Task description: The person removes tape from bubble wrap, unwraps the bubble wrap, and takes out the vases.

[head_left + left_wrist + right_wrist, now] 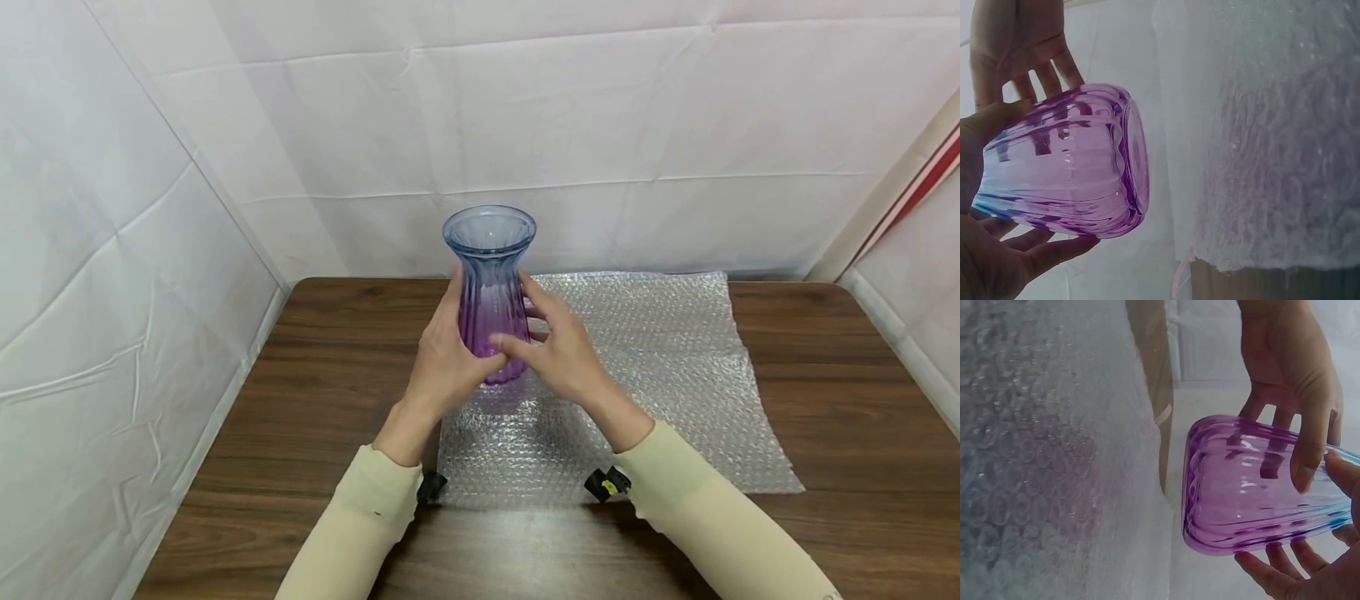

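Observation:
A fluted glass vase [491, 296], blue at its flared rim and purple toward the base, is held upright between both hands. My left hand [446, 354] grips its left side, the thumb across the near face. On the other side my right hand [562, 350] grips it likewise, with the thumb overlapping the left one's tip. Both wrist views show a gap between the vase's purple base [1138, 162] and the sheet of bubble wrap [1041, 456]. That sheet lies spread under and to the right of the vase in the head view.
The wrap rests on a dark wood-grain table [300, 400], reaching close to its back edge. White sheeting [360, 125] hangs behind the table and along the left side. A red strip [926, 179] shows at the far right. Small black wrist cameras [600, 485] sit at the cuffs.

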A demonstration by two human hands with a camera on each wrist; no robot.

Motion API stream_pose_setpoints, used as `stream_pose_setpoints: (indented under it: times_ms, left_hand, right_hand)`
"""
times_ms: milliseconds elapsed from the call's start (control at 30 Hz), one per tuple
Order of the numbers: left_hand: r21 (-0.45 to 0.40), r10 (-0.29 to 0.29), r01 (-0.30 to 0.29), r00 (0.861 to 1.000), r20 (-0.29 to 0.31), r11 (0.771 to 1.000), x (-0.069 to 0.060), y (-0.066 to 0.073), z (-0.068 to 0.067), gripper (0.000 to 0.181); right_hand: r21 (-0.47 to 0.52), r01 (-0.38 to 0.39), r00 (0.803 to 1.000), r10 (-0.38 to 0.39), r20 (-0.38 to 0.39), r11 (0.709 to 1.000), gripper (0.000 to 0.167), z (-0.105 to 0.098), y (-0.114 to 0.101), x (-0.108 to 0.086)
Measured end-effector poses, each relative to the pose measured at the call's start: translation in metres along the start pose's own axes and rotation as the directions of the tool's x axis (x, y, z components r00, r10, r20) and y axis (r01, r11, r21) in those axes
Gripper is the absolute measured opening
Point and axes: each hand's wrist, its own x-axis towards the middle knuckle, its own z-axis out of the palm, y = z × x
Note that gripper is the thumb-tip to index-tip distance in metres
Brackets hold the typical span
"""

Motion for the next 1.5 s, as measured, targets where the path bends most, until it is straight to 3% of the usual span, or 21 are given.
stream_pose_setpoints:
  times_ms: [400,767,1500]
  left_hand:
    - [0.066,0.042,-0.035,0.994,-0.102,0.997,0.004,-0.006,-0.005,0.121]
    - [0.082,0.006,0.002,0.995,-0.101,0.997,0.009,-0.012,-0.013,0.12]
    - [0.173,-0.02,0.042,0.992,-0.128,0.984,0.015,-0.014,-0.022,0.111]
  right_hand:
    - [-0.03,-0.005,0.998,0.003,-0.066,1.0,0.089,0.012,-0.011,0.01]
    - [-0.183,-0.048,0.997,0.036,-0.067,0.982,0.089,0.024,-0.017,0.016]
    - [-0.149,-0.013,0.998,0.003,-0.066,0.989,0.088,0.039,-0.016,0.034]
